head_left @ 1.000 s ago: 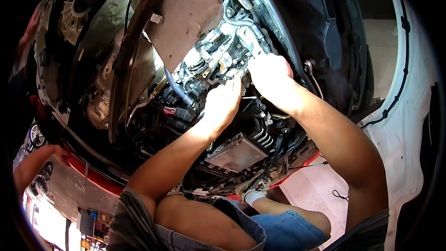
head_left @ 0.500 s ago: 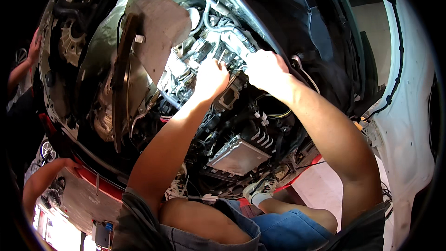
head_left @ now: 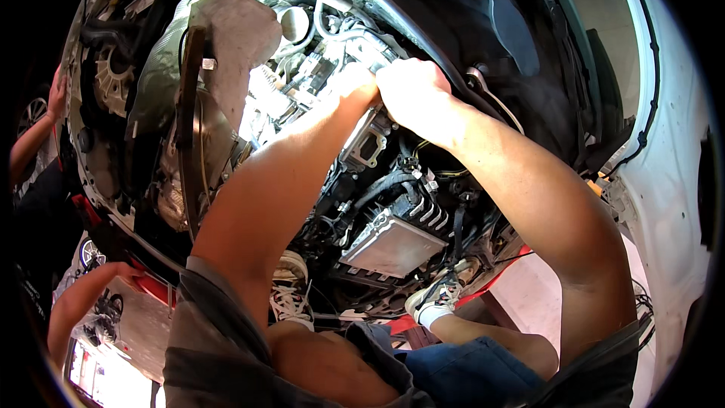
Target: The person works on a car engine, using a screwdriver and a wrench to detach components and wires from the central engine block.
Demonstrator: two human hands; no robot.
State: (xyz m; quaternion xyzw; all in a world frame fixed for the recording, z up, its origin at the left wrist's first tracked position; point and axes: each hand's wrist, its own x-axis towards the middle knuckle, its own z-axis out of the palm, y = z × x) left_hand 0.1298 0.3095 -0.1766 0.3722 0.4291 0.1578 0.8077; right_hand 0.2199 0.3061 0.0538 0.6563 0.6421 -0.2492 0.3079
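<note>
My left hand [head_left: 353, 85] and my right hand [head_left: 414, 92] meet over the brightly lit top of the engine [head_left: 306, 75]. Both are closed, backs toward me, and the fingers hide whatever they grip. Just below them sits a metal flange [head_left: 370, 148] with a squarish opening. A pale metal hose [head_left: 362, 36] runs behind the hands. Nearer to me lies a flat silver metal box [head_left: 396, 245] with wiring and ribbed parts beside it.
A grey sheet [head_left: 234, 38] and a dark upright bar [head_left: 190, 106] stand left of the engine. Another person's arms [head_left: 83, 302] reach in at the left. My shoes [head_left: 438, 295] rest inside the bay. A white body panel [head_left: 664, 181] borders the right.
My hands have drawn together until they touch, the right one shifting left and the left one turning its back to me. The view has also shifted slightly.
</note>
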